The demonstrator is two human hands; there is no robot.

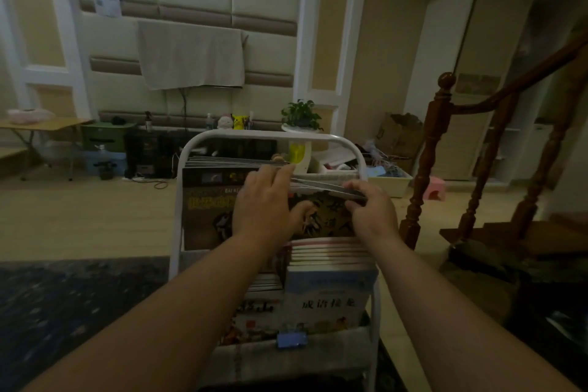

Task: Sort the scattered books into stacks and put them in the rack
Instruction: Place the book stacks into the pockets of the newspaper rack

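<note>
Nearest you, a blue binder clip [292,340] sits on the front lip of the white rack [270,134], with a stack of pale blue books [331,293] standing in the lower tier just behind it. Above, your left hand [264,210] curls over the top edges of the dark-covered books [206,213] in the upper tier, thumb on a cover, while your right hand [372,213] pinches the tilted corners of a few thin books [321,185] beside them. Beyond the rack stand a potted plant [300,114] and a yellow toy figure [239,121]
</note>
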